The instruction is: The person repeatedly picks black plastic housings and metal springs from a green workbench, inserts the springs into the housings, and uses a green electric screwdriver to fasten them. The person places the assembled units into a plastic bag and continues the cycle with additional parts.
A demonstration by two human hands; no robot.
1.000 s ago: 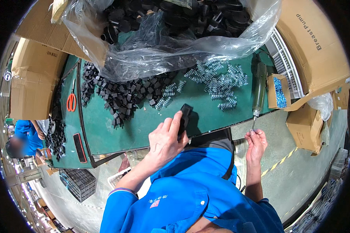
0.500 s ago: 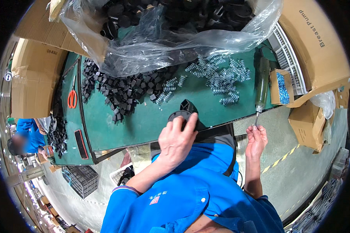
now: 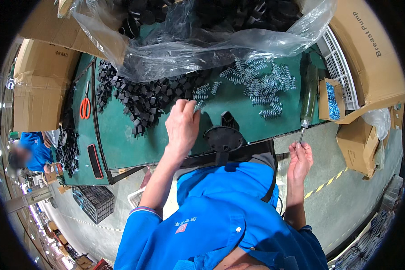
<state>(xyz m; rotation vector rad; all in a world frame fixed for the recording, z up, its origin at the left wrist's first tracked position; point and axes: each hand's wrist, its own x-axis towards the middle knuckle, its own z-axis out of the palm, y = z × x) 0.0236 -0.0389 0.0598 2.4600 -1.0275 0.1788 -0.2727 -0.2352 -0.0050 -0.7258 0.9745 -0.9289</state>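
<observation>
My left hand (image 3: 183, 123) reaches over the table by the near side of the black block pile (image 3: 155, 96), next to a few small metal springs (image 3: 201, 93). Its fingers are bent together, and whatever they may hold is hidden. A black round-based plastic part (image 3: 224, 138) with an upright stub rests at the table's front edge, touched by neither hand. My right hand (image 3: 300, 159) has thumb and fingers pinched at the tip of a screwdriver (image 3: 308, 99), whose shaft juts past the edge. Any small piece at that tip is too small to make out.
A larger spring heap (image 3: 270, 83) lies right of centre. Clear plastic (image 3: 175, 58) with black parts spans the back. A small box of blue screws (image 3: 332, 101) stands at right. Orange scissors (image 3: 85, 108) and a phone (image 3: 94, 161) lie left. Another person (image 3: 33, 150) works far left.
My left hand has let go of the black round-based part and moved left and away toward the blocks and springs. My right hand stays at the screwdriver tip.
</observation>
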